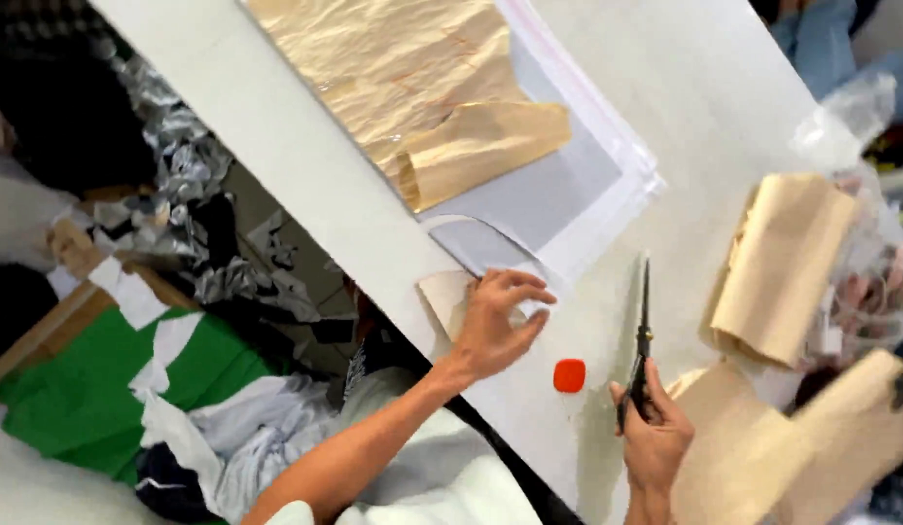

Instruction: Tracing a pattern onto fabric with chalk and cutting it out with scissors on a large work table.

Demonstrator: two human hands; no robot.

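The left hand [495, 326] lies flat, fingers spread, its grip wide on a small tan paper piece [443, 297] near the white surface's [305, 165] edge, beside a grey curved cutout [485, 243]. The right hand [654, 433] has its grip closed around the handles of black scissors [643, 335], blades pointing away. 1 red chalk block [569, 375] sits between the hands. A clear plastic bag [845, 117] lies at the far right; its contents cannot be told. Tan paper rolls [782, 267] crowd the right side.

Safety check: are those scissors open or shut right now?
Shut: the scissors show one thin closed line of blades, held in the right hand.
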